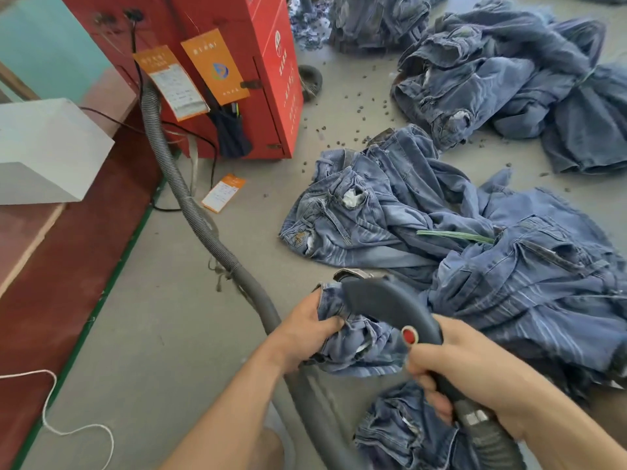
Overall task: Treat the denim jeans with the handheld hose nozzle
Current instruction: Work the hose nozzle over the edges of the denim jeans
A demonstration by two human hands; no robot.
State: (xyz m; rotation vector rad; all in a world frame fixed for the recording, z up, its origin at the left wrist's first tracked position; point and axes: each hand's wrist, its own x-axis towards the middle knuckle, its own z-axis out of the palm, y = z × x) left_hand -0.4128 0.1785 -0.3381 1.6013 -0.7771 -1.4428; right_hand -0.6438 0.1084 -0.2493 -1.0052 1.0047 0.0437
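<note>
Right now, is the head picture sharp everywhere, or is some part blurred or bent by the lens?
Head view: the nozzle, left hand and right hand look slightly smeared by motion; the jeans in the left hand are soft too. The red cabinet leans and the hose curves, typical of wide-angle bending. Lighting is even, with no strong glare.

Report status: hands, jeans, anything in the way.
Left hand grips jeans. Right hand grips nozzle, aimed at them. Nothing in between.
</note>
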